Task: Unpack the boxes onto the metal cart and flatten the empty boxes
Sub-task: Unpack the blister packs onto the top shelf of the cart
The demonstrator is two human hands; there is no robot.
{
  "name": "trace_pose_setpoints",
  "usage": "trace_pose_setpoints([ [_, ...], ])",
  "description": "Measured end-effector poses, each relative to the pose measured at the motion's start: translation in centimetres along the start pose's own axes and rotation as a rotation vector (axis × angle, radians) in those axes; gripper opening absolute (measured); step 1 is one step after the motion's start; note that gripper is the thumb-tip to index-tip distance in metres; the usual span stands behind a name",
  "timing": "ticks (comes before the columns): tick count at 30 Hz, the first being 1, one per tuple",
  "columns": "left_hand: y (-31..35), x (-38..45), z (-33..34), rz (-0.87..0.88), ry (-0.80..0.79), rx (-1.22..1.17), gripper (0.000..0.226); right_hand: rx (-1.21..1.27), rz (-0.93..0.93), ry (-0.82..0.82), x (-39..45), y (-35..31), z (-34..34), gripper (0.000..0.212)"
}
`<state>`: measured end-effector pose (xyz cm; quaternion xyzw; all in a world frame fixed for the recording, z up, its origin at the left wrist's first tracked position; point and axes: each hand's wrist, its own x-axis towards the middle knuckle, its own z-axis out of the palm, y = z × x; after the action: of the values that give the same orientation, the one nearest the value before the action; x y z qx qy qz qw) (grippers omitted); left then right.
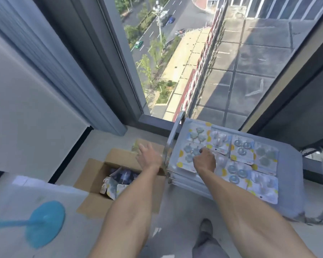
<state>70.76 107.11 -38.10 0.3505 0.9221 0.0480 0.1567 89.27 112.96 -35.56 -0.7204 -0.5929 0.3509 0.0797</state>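
Blue round mat (45,223) lies near the window (203,58).

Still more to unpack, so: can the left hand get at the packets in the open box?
Probably yes. The left hand hovers open over the box, whose flaps are folded out, and nothing covers the packets inside. The right hand is over on the cart.

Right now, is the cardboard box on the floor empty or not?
Not empty: the cardboard box is open, flaps spread, with several packets inside.

Left of your metal cart (295,161), with its dull grey top and shiny rail, sits a matt brown cardboard box (93,175); glossy plastic-fronted packets (241,152) cover the cart.
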Motion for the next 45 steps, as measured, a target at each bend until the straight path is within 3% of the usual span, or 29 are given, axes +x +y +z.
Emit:
trace_pose_setpoints([
  [2,-4.8,1.2,-0.8,-0.04,-0.007,0.015,0.055,-0.002,-0.024,-0.003,-1.8,-2.7,2.9,0.036],
  [8,-19.0,3.5,-3.4,-0.082,-0.101,0.033,0.052,-0.074,-0.016,-0.039,-9.4,-8.8,13.9,0.019],
  [12,-25.9,5.2,-4.4,-0.084,-0.17,-0.03,0.046,-0.069,0.039,-0.104,-14.0,-11.4,20.5,0.033],
  [19,-29.5,8.8,-4.0,-0.069,-0.273,-0.189,0.06,-0.117,0.064,-0.23,-14.7,-14.4,27.4,0.024],
  [23,-30.8,12.1,-2.0,-0.061,-0.28,-0.163,0.058,-0.1,0.089,-0.278,-12.3,-14.7,32.3,0.027],
  [31,-34.0,17.9,7.1,-0.029,-0.368,-0.011,0.032,-0.183,0.131,-0.399,-8.0,-11.6,43.0,0.034],
  [39,-39.3,24.5,22.4,-0.169,-0.526,0.061,0.027,-0.303,0.181,-0.489,-0.6,-4.9,54.7,0.027],
  [45,-42.5,28.4,33.5,-0.053,-0.634,0.17,0.024,-0.288,0.328,-0.508,3.1,0.6,65.2,0.036],
])
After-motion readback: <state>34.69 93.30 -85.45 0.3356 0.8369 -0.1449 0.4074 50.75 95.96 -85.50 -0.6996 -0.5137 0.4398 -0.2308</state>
